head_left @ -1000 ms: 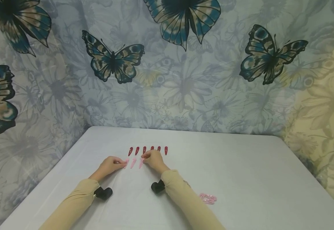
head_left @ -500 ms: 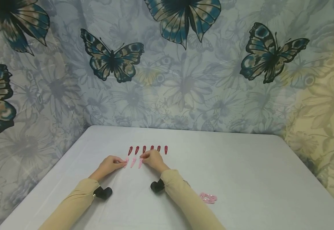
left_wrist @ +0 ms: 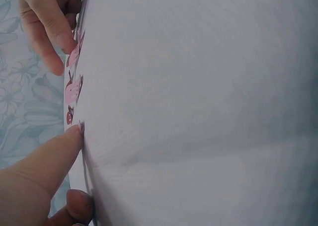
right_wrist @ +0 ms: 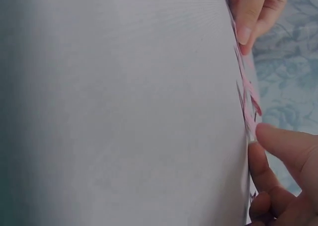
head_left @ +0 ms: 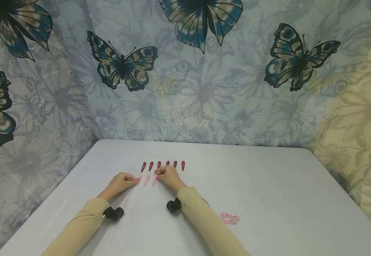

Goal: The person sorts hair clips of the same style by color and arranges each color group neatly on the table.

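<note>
Three pink snap hair clips lie in a short row on the white table, just in front of a row of red hair clips point(head_left: 151, 166). At the left end, my left hand point(head_left: 119, 185) pinches the first pink hair clip point(head_left: 139, 180) between thumb and finger. The middle pink hair clip point(head_left: 146, 180) lies untouched between my hands. My right hand point(head_left: 170, 177) pinches the third pink hair clip point(head_left: 154, 181) near its upper end. In the right wrist view, the thumb and a finger of the right hand point(right_wrist: 283, 171) meet at the clip's end. The right hand partly covers the red row.
A small pile of pink hair clips point(head_left: 229, 218) lies on the table point(head_left: 268, 192), right of the right forearm. Black wrist cameras point(head_left: 113, 214) hang under both wrists. Butterfly-patterned cloth point(head_left: 204, 99) rises behind the table.
The third pink clip has shifted slightly left and stands a little straighter, with my right hand moving along. My left hand stays in place. The head view has shifted slightly.
</note>
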Demonstrator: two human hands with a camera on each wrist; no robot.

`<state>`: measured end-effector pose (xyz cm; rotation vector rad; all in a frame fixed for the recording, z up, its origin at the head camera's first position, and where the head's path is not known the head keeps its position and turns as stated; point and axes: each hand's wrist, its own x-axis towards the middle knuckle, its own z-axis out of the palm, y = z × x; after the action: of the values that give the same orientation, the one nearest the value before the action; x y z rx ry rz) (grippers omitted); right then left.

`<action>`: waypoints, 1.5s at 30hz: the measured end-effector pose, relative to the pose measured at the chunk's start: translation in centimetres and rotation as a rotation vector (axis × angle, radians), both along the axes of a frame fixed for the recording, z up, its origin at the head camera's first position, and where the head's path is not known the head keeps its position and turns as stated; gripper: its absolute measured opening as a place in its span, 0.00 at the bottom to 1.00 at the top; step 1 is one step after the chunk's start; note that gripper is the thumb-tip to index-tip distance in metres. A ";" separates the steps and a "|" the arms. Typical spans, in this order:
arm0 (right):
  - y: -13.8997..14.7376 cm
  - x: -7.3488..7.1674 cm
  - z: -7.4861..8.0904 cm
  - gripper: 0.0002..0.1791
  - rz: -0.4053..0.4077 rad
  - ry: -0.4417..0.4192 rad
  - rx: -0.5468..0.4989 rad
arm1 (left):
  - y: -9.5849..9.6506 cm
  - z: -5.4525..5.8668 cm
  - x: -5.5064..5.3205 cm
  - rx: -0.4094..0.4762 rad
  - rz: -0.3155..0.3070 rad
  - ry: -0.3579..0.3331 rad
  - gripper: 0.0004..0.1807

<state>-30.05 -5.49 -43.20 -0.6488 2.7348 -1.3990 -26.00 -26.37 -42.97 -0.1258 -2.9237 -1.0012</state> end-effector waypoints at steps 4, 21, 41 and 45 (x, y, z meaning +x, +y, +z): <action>0.3 0.5 0.8 0.07 -0.005 -0.027 -0.153 | -0.2 0.0 0.1 0.008 0.008 -0.009 0.09; 4.6 6.4 10.3 0.11 0.172 -0.021 -0.445 | -0.9 -0.1 0.3 0.011 0.003 -0.014 0.10; 16.0 10.2 9.8 0.12 0.113 0.005 -0.356 | -0.3 0.3 0.0 0.034 -0.019 0.010 0.10; 18.0 11.3 8.2 0.10 0.099 0.064 -0.302 | -0.2 0.1 0.0 0.037 -0.029 0.003 0.10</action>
<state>-18.71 12.53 -34.96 -0.8406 2.5161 -1.8137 -26.01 -26.61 -42.88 -0.1685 -2.9068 -1.0580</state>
